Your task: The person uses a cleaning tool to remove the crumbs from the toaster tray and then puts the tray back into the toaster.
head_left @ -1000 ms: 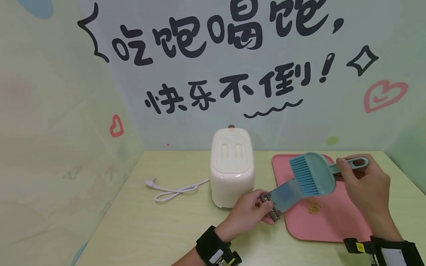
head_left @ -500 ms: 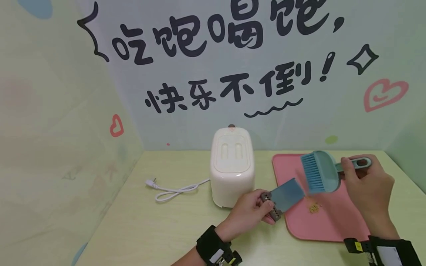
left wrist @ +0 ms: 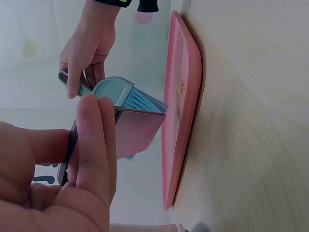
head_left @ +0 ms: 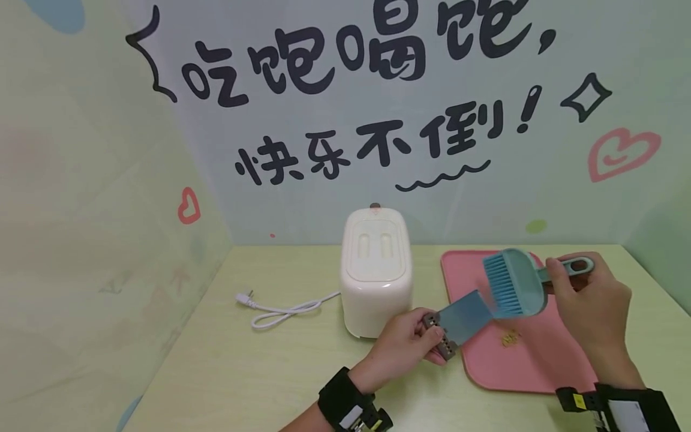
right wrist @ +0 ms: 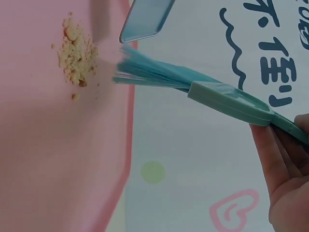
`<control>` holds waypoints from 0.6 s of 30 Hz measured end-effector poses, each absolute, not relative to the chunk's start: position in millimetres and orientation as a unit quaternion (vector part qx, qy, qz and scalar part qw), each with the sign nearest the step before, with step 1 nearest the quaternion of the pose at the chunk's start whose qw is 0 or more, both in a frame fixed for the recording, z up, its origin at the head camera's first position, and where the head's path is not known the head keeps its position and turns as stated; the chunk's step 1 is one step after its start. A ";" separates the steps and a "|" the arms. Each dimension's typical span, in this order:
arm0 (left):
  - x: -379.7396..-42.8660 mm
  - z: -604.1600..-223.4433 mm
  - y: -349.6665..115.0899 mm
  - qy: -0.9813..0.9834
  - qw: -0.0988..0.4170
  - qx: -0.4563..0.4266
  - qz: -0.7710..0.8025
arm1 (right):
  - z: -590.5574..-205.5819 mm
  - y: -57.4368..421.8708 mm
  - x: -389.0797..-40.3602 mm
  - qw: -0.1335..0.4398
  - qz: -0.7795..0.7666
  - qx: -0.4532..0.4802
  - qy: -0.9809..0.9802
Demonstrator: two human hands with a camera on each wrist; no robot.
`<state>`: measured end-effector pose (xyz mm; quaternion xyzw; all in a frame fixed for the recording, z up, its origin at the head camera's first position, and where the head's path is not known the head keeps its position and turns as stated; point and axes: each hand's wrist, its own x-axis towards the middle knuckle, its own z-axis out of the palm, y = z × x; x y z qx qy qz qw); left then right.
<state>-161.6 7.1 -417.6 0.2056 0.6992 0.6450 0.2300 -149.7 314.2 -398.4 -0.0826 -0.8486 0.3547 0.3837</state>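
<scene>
My left hand pinches the grey slotted end of a thin metal crumb tray between thumb and fingers. The plate slants over the left part of a pink tray, its far end low. In my right hand is a teal brush with blue bristles, held by its looped handle. The bristle tips hang just beside the plate's far corner in the right wrist view. Below them, a small heap of tan crumbs lies on the pink tray.
A white toaster with a closed lid stands beside my left hand, at the middle of the pale wooden table. Its white cord lies looped to the left, plug at the end. A printed wall rises behind the table.
The brush has swung right, off the crumb tray's far end, then come back left a little to its corner. My left hand and the crumb tray have stayed almost still.
</scene>
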 end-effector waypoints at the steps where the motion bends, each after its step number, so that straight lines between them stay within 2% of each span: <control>1: -161.6 -417.6 7.2 0.699 0.230 0.206 0.645 | -397.9 314.6 -148.8 0.391 0.355 -0.093 -0.844; 8: -161.4 -416.9 6.9 0.703 0.230 0.207 0.640 | -398.0 312.0 -149.1 0.408 0.398 -0.128 -0.812; 18: -161.3 -417.2 5.4 0.702 0.224 0.204 0.645 | -396.4 308.9 -147.7 0.400 0.360 -0.016 -0.843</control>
